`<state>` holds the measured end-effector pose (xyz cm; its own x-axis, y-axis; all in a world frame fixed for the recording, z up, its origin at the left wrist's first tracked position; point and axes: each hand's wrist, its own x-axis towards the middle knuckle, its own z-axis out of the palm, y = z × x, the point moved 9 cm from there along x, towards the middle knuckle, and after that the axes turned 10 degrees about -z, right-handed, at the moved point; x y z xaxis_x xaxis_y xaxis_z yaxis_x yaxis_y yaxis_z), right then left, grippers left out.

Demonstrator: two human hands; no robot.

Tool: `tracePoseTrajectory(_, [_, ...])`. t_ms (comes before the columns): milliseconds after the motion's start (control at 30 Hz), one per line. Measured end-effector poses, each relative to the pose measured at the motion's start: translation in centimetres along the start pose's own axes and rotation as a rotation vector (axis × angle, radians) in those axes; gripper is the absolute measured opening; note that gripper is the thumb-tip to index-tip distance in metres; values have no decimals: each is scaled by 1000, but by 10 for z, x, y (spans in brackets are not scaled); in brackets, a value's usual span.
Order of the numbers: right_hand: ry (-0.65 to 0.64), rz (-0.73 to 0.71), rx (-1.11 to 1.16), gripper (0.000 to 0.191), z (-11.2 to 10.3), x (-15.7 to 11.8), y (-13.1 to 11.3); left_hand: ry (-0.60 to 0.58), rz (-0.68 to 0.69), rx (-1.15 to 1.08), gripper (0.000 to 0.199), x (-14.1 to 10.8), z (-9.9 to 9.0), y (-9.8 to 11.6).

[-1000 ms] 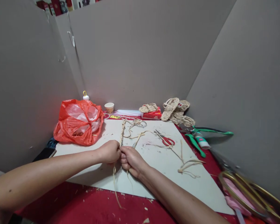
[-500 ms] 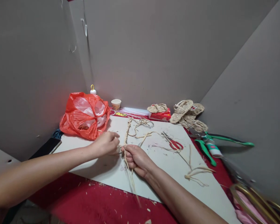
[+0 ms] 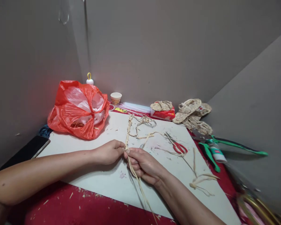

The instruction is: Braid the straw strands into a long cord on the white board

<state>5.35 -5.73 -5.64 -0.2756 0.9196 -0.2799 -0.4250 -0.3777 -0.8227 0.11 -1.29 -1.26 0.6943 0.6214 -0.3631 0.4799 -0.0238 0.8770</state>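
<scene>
Braid [image 3: 128, 128] looks done beyond left hand [image 3: 110, 152] and right hand [image 3: 145, 162], both pinching its near end; strands [image 3: 138, 180] trailing below look unplaited.

"What is your braid [image 3: 128, 132] made of?"
"Straw-like fibre, I'd say: dry, matt, rough."
"And the bag [image 3: 66, 117]?"
"Thin plastic, crinkled and shiny. I see a smooth, matt board [image 3: 103, 182], too, and a paper-looking cup [image 3: 116, 99]."
"The scissors [image 3: 175, 144]?"
"Metal blades with smooth plastic grips, I think. The sandals [image 3: 189, 109] look coarse, woven from dull fibre."
</scene>
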Motion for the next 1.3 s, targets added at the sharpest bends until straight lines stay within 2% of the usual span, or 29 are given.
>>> tracePoseTrajectory(133, [-7, 53, -50, 23, -2, -1, -1, 21, 60, 252, 23, -1, -4, 4])
tracePoseTrajectory(267, [38, 49, -148, 22, -6, -1, -3, 5, 68, 298, 25, 2, -5, 4])
tracePoseTrajectory(433, [47, 26, -323, 24, -8, -1, -4, -94, 32, 154, 25, 8, -1, -1])
tracePoseTrajectory(567, [63, -48, -568, 24, -11, -1, -12, -172, -132, -98, 28, 11, 4, -13])
tracePoseTrajectory(667, [53, -118, -764, 26, -11, 0, -19, -221, -243, -187, 28, 10, 11, -20])
tracePoseTrajectory(833, [6, -239, -980, 26, -4, 0, -32, -145, -296, -207, 23, 11, 10, -23])
tracePoseTrajectory(1000, [35, -232, -1192, 27, -5, -9, -47, 10, -181, -85, 23, 17, 0, -18])
tracePoseTrajectory(1133, [57, -195, -1115, 25, -5, -12, -47, 7, -118, -24, 26, 20, 2, -21])
tracePoseTrajectory(1300, [149, -83, -903, 26, -8, -9, -24, -95, -74, -186, 28, 17, 13, -19])
